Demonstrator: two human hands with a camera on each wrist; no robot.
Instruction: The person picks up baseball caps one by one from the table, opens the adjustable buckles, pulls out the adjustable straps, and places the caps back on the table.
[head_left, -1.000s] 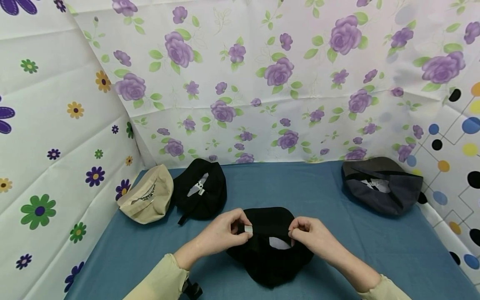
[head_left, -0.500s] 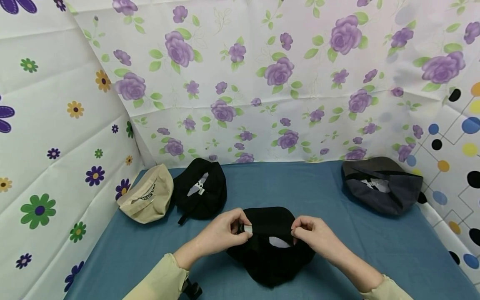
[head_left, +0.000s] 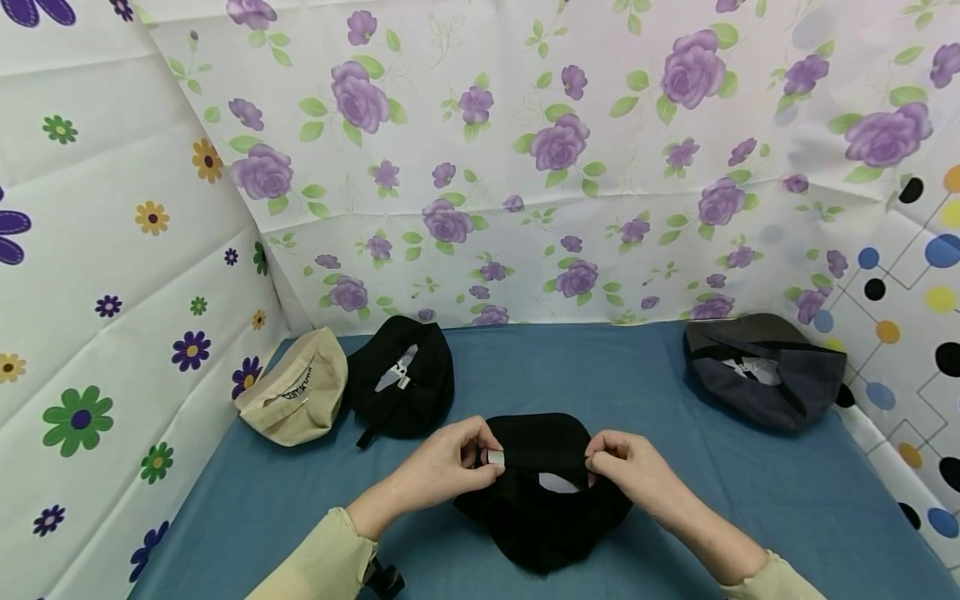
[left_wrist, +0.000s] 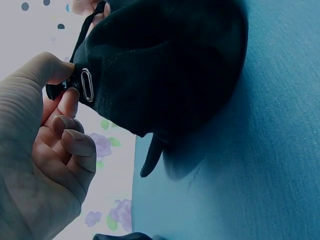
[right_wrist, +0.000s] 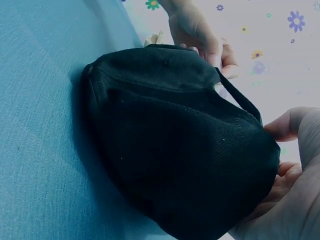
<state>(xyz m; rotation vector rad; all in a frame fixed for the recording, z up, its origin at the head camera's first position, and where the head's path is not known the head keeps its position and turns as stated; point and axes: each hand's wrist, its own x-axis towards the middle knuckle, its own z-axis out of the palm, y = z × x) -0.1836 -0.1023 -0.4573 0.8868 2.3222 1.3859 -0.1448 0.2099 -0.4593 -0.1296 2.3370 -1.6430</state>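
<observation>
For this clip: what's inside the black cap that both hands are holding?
In the head view, a pale patch shows inside the black cap; I can't tell whether it's lining or a label. The cap's own sides cover the rest.

On the bench (head_left: 570, 367) we see the held cap (head_left: 551, 533) at the front middle, between the left hand (head_left: 446, 467) at its left edge and the right hand (head_left: 633, 471) at its right edge. Behind it and to the left lies the inner cap (head_left: 433, 387), with the outer cap (head_left: 318, 396) farther left beside it; whether these two touch, we can't quite tell from this angle. The far-right cap (head_left: 802, 392) lies near the bench's right rear corner, well apart from the others. Behind the bench we have the back sheet (head_left: 510, 283), with the left sheet (head_left: 112, 208) along the left side and the right sheet (head_left: 918, 333) along the right.
</observation>
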